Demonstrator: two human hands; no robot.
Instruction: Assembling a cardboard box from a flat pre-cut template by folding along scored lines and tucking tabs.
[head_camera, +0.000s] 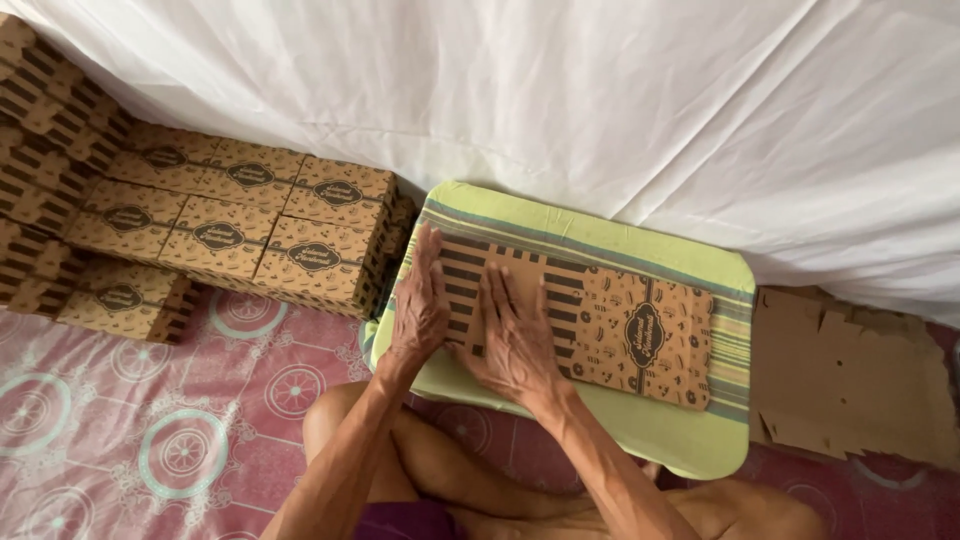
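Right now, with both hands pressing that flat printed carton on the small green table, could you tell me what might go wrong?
1. The flat carton runs past both hands toward the table's right side; with the left hand and right hand pressing only its left end, it might pivot or crease crookedly.
2. The stack of folded boxes stands close beside the left hand; an elbow swing could perhaps topple it.
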